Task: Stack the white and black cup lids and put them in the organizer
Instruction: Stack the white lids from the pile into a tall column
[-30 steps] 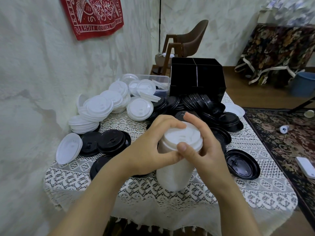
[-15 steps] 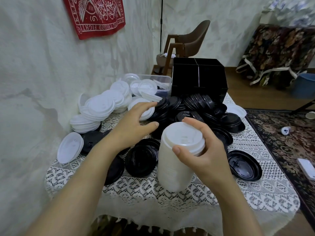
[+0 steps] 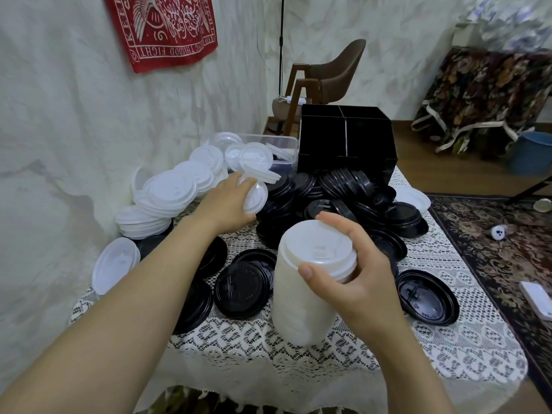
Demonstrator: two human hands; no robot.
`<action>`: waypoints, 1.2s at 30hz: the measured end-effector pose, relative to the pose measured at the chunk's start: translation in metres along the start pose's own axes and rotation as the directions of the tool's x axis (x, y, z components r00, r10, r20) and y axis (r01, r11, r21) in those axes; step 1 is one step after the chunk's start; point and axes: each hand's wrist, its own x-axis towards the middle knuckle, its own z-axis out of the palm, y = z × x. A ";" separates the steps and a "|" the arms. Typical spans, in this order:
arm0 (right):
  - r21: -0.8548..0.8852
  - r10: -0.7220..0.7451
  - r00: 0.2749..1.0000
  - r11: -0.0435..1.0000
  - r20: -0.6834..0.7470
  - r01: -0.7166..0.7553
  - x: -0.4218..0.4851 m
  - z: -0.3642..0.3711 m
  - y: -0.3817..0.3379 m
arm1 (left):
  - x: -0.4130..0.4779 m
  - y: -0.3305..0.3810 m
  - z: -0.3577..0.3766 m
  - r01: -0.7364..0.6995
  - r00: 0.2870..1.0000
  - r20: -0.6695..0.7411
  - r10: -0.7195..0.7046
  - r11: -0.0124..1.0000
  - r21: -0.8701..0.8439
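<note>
One tall stack of white lids stands near the front of the table, with the right hand curled round its top. Beyond it, the left hand grips a single white lid by the rim, tilted beside the heap of black lids. More loose white lids pile by the wall, and the black organizer stands behind the heap.

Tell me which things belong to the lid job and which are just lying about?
In the job: tall stack of white plastic lids in the right hand; single white plastic lid gripped by the left hand; heap of black plastic lids; black divided organizer.
Lying about: brown chair; red printed wall cloth; blue bucket.
</note>
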 end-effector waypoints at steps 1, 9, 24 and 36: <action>-0.002 0.000 1.000 1.000 0.001 0.000 0.000 0.000 0.000 | 0.000 -0.001 0.001 0.001 1.000 0.005 -0.001 1.000 0.004; -0.008 -0.001 1.000 1.000 0.003 0.001 0.000 0.000 0.000 | -0.010 -0.002 -0.009 0.009 0.999 -0.047 -0.012 0.998 -0.064; 0.010 -0.008 1.000 1.000 0.007 0.008 -0.001 0.000 0.000 | -0.090 0.053 -0.075 -0.247 0.966 -0.158 0.203 0.906 -0.343; 0.090 -0.057 0.989 0.995 0.138 0.044 -0.001 -0.008 0.002 | -0.119 0.089 -0.065 -0.363 0.928 -0.091 0.361 0.822 -0.438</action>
